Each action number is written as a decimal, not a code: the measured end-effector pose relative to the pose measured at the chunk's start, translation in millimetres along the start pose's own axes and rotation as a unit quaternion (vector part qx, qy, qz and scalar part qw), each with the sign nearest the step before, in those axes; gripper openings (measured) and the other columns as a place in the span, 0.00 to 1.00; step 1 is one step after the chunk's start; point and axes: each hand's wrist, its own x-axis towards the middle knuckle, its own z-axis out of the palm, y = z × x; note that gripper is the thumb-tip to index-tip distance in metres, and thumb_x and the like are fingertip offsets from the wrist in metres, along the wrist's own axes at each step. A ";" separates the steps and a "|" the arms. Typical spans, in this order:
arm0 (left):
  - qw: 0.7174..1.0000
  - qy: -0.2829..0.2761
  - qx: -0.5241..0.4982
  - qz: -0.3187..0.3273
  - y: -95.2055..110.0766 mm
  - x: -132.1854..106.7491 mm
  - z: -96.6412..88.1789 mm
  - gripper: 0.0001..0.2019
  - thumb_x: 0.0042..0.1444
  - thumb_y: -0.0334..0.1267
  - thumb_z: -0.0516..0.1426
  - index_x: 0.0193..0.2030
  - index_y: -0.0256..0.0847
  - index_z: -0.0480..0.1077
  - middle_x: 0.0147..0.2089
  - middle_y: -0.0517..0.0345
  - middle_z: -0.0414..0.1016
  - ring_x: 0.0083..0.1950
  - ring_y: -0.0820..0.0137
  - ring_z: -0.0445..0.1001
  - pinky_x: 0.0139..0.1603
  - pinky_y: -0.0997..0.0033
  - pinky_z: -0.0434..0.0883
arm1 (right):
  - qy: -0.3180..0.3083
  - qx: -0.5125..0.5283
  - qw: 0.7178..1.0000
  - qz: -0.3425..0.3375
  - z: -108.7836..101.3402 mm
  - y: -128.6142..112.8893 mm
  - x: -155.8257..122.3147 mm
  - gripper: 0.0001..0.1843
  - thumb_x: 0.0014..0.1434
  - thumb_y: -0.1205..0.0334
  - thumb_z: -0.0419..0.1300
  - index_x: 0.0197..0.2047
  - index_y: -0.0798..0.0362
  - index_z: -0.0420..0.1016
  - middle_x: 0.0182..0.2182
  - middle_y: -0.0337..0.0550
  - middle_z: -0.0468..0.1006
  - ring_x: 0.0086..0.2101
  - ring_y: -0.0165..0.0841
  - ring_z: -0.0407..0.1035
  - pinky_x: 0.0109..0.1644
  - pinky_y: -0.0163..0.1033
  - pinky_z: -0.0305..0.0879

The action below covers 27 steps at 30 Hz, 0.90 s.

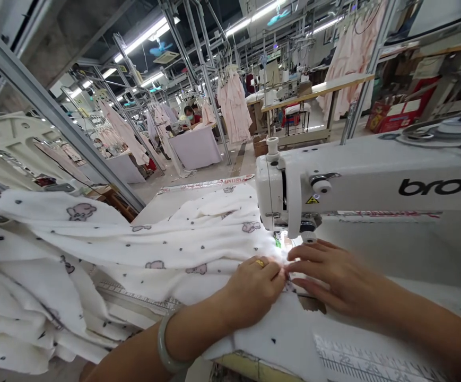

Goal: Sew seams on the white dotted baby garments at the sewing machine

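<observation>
White fleecy fabric with grey elephants and small dots lies across the table of a sewing machine. Its edge runs in under the lit needle area. Just in front of the needle, my left hand is closed on the fabric, fingers bent, with a ring and a bangle on that arm. My right hand comes in from the right side. Its fingers are spread, with the fingertips at the fabric edge close to my left fingers. The exact contact under the right fingertips is hard to make out.
A heap of the same fabric hangs at the left. Ruler tape runs along the table's front. A slanted metal post stands at left. Beyond are hanging pink garments, another sewing table and people at work.
</observation>
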 end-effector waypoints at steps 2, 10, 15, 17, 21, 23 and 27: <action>1.000 -0.006 0.002 0.006 0.0 0.2 1.3 0.09 0.72 0.28 0.51 0.50 0.32 0.73 0.45 0.48 0.78 0.46 0.62 0.77 0.49 0.60 0.77 | -0.014 -0.009 1.000 0.011 2.6 3.0 -0.9 0.13 0.76 0.61 0.51 0.56 0.48 0.75 0.52 0.46 0.79 0.49 0.38 0.72 0.58 0.50 0.62; 0.996 -0.091 -0.001 0.019 -26.4 16.3 4.2 0.05 0.68 0.27 0.55 0.46 0.34 0.73 0.46 0.48 0.77 0.45 0.62 0.77 0.45 0.63 0.76 | 0.036 -0.100 0.994 0.009 15.4 18.5 -2.9 0.15 0.79 0.57 0.48 0.54 0.43 0.76 0.50 0.37 0.83 0.46 0.39 0.76 0.56 0.51 0.59; 0.997 -0.083 -0.003 0.007 -33.7 18.8 5.5 0.07 0.69 0.27 0.55 0.49 0.33 0.73 0.47 0.48 0.77 0.47 0.61 0.77 0.47 0.63 0.75 | 0.028 -0.104 0.994 0.021 10.4 15.6 -1.1 0.16 0.79 0.57 0.48 0.53 0.45 0.77 0.50 0.39 0.83 0.45 0.38 0.76 0.57 0.51 0.58; 0.998 -0.055 0.009 0.012 -33.2 17.3 4.6 0.08 0.70 0.27 0.54 0.51 0.33 0.73 0.49 0.47 0.77 0.50 0.61 0.76 0.53 0.62 0.74 | 0.017 -0.095 0.995 0.026 7.0 11.5 1.3 0.18 0.79 0.58 0.46 0.50 0.46 0.78 0.47 0.40 0.84 0.41 0.37 0.75 0.55 0.50 0.59; 0.998 -0.026 0.033 0.051 -30.2 16.4 1.0 0.10 0.71 0.26 0.51 0.48 0.33 0.74 0.46 0.50 0.77 0.51 0.63 0.75 0.56 0.61 0.72 | 0.010 -0.092 0.995 0.028 5.7 7.9 3.2 0.20 0.80 0.57 0.44 0.48 0.45 0.78 0.42 0.38 0.82 0.38 0.37 0.74 0.54 0.50 0.58; 0.998 -0.041 0.033 0.044 -28.3 18.0 -0.6 0.08 0.70 0.26 0.53 0.47 0.33 0.75 0.44 0.51 0.77 0.50 0.63 0.75 0.54 0.62 0.72 | 0.005 -0.094 0.995 0.031 7.7 9.1 1.9 0.20 0.80 0.56 0.43 0.49 0.45 0.77 0.43 0.38 0.82 0.40 0.37 0.74 0.55 0.50 0.58; 0.996 -0.091 0.018 -0.001 -26.1 24.3 -3.1 0.07 0.66 0.25 0.56 0.47 0.33 0.75 0.43 0.52 0.77 0.49 0.62 0.75 0.54 0.62 0.73 | 0.012 -0.112 0.992 0.049 12.1 13.2 -2.2 0.18 0.79 0.56 0.45 0.51 0.46 0.76 0.45 0.43 0.81 0.43 0.40 0.74 0.56 0.52 0.58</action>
